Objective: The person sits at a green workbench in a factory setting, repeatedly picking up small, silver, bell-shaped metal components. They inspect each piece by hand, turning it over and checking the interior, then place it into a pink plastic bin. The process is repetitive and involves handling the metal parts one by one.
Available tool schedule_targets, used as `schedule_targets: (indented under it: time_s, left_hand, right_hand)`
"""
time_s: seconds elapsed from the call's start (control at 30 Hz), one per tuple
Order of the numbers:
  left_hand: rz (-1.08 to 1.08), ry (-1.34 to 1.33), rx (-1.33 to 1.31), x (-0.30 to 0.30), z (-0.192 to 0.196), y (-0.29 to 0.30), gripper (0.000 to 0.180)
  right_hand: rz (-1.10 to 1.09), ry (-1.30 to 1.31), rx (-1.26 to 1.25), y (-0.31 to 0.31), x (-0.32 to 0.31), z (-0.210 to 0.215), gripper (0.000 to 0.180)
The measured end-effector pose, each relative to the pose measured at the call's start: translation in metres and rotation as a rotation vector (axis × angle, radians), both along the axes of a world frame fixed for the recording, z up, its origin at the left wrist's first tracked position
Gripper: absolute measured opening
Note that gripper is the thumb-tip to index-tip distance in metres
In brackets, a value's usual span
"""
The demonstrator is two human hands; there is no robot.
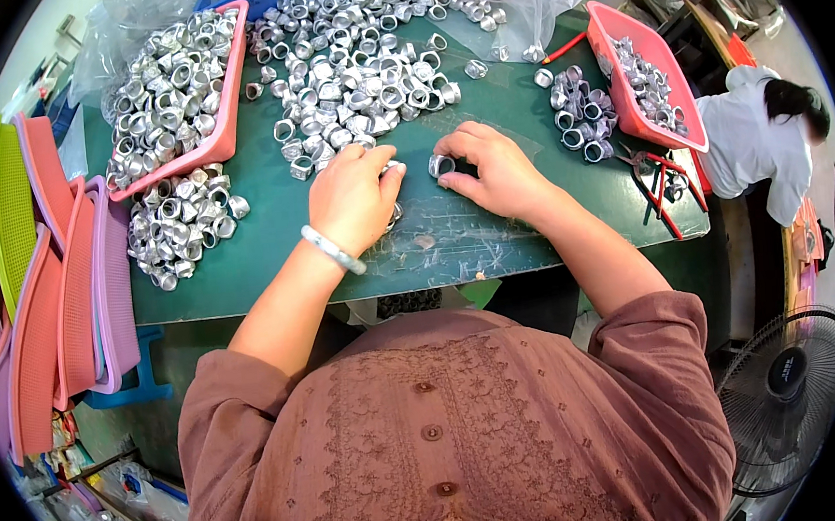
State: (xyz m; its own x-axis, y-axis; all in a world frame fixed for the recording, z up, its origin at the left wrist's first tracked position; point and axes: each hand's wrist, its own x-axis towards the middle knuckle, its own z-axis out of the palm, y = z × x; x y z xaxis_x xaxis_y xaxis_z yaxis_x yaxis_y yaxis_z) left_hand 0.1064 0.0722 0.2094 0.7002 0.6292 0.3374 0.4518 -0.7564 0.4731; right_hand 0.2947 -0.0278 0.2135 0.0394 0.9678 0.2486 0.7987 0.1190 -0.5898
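Note:
My right hand pinches a silver metal ring between thumb and fingertips, just above the green tabletop. Close by on the left, my left hand is closed, its thumb and forefinger together on a silver ring that is mostly hidden. More metal shows under the palm, too covered to make out fully. A light bangle circles the left wrist. Beyond both hands spreads a large heap of silver rings. A smaller pile of rings lies to the left, and another ring cluster to the right.
A pink basket full of rings stands far left; another pink basket holds rings at right. Red- and black-handled pliers lie near the right edge. Stacked plastic baskets stand left. A fan and another person are at right.

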Motion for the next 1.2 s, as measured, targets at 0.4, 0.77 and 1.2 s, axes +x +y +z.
schedule_targets:
  time_s: [0.4, 0.77, 1.2]
  left_hand:
    - [-0.106, -0.145, -0.562, -0.014, -0.003, 0.003, 0.011]
    - [-0.159, -0.14, -0.422, -0.015, 0.002, 0.007, 0.007]
    - [-0.181, -0.121, -0.37, -0.018, -0.001, 0.008, 0.01]
  right_hand:
    - [0.095, -0.046, 0.102, -0.021, -0.001, -0.007, 0.025]
    - [0.194, 0.034, 0.078, -0.026, -0.018, 0.002, 0.027]
    - [-0.131, 0.189, -0.186, -0.012, -0.019, 0.005, 0.015]
